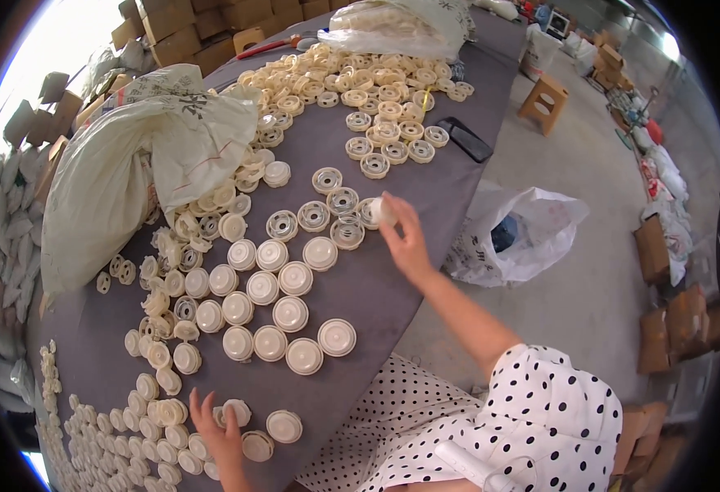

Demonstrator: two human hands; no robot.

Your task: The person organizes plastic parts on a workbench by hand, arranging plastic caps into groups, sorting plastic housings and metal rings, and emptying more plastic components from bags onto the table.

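Observation:
My right hand (409, 242) reaches over the table's right part, its fingers closed on a small white round plastic cap (382, 212). The cap is over an open ring-shaped piece (366, 213) and partly covers it. Beside it lie several similar open rings with shiny metallic-looking centres (342, 202). My left hand (219, 435) is low at the near left, thumb and fingers apart, next to a white cap (237, 412) partly behind the thumb. Two more round pieces (283, 425) lie right of it. Between my hands sit several domed white caps (296, 279), top up.
Piles of cream rings (335, 74) lie at the far end, near a dark phone (465, 139). A large whitish sack (130, 172) spills parts at the left. Many round pieces (130, 443) cover the near left. A plastic bag (515, 238) and a stool (545, 104) stand on the floor.

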